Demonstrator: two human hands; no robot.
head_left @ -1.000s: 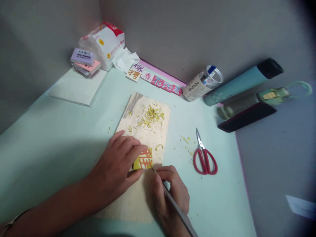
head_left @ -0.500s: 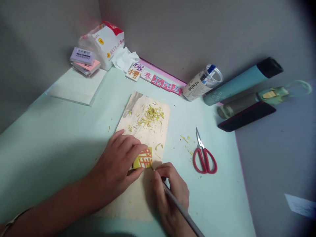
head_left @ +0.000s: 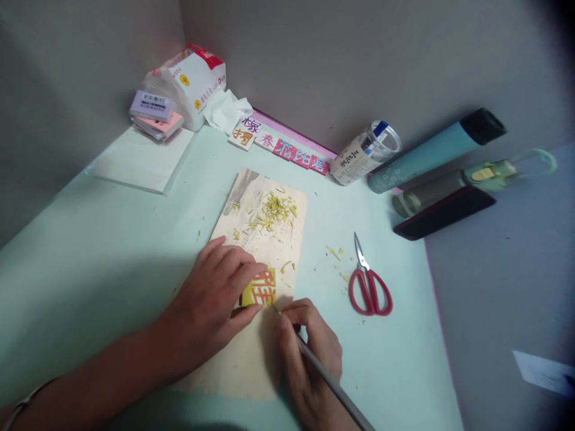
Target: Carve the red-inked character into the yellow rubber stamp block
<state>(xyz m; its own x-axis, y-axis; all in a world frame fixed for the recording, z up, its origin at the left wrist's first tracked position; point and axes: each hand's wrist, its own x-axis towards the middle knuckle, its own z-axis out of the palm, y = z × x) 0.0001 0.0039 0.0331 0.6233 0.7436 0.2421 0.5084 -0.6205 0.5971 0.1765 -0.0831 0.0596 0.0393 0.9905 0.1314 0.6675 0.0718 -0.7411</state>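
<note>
A small yellow stamp block (head_left: 264, 288), with a red-orange carved character on its face, lies on a pale wooden board (head_left: 238, 371). My left hand (head_left: 218, 287) pinches it, with the fingers along its upper left side and the thumb at its lower edge. A slim, dark grey carving knife (head_left: 321, 366) is gripped like a pen in my right hand (head_left: 309, 344). Its tip meets the block's lower right corner; whether it cuts in, I cannot tell. Yellow-green shavings (head_left: 276, 208) are heaped on the board's far half.
Red-handled scissors (head_left: 371, 293) lie to the right, beside loose scraps. Along the back stand a tissue pack (head_left: 200, 84), a row of carved character tiles (head_left: 285, 149) and a clear cup (head_left: 363, 152). Two bottles (head_left: 438, 152) and a dark case (head_left: 444, 212) lean at right.
The whole view has shifted slightly. Both hands keep the same grips, and the knife tip stays near the block's lower right corner.
</note>
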